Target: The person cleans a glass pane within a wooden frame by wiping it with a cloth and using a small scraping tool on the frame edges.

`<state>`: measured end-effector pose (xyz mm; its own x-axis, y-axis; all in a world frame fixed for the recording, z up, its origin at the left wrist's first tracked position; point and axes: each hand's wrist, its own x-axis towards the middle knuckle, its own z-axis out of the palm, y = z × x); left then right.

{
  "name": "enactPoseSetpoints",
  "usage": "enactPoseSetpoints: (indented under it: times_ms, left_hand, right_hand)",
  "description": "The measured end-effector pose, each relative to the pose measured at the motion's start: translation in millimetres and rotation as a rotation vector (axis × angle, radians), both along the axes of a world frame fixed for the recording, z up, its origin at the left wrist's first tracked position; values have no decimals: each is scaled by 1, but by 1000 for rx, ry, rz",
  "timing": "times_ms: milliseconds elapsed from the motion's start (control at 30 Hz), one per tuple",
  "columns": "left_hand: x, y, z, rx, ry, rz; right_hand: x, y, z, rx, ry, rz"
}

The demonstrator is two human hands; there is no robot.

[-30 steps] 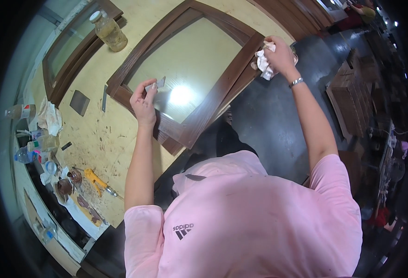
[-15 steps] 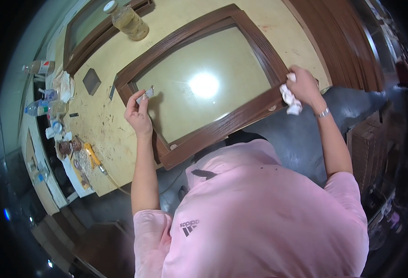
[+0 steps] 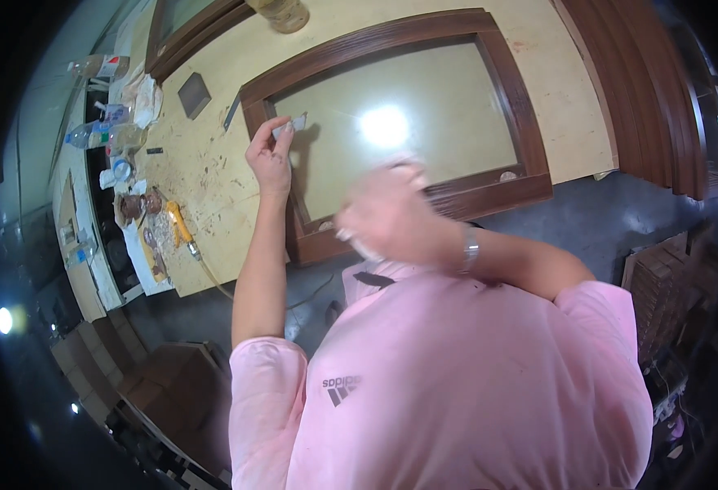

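Pale tabletop (image 3: 573,137): left grip (image 3: 270,161) pinches grey piece (image 3: 299,122) over the frame (image 3: 375,43) (glazed).

Clock positions from view centre. Frame (image 3: 524,114), 12 to 1: dark reddish-brown, streaky grain, pale round spots on the near rail. Pane (image 3: 449,98): clear, reads pale yellow-green, white glare. Table (image 3: 579,122): pale yellow, dark-brown flecks toward 9–10. Small piece (image 3: 298,123), 11: pale grey. Cloth (image 3: 363,247), centre: white, blurred. Wristband (image 3: 471,247), 3: silver. Shirt (image 3: 473,367), 5: plain pink, black chest mark. Air tool (image 3: 177,223), 9: bright yellow. Block (image 3: 195,96), 10:30: dark grey. Jar (image 3: 281,12), 11:30: murky yellow-brown. Panels (image 3: 644,90), 2: brown, ribbed stripes. Floor (image 3: 587,216), 3: dark blue-grey.
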<state>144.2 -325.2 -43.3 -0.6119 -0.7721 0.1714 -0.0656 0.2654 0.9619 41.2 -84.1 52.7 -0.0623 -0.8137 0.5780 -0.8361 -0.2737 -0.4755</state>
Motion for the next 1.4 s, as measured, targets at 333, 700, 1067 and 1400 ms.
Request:
enactPoseSetpoints:
  times_ms: [333,700,1067,1400]
  left_hand:
    - [6,-1,-4,16,31,-53]
    - [9,-1,-1,15,93,-59]
    - [177,-79,-21,250,68,574]
    - [186,-99,2,-461,-365,829]
  right_hand:
    - [100,-44,-67,93,215,480]
    - [109,-64,-57,255,-55,373]
    - [112,-60,72,12,-404,655]
    - [222,-89,105,143,-607,1318]
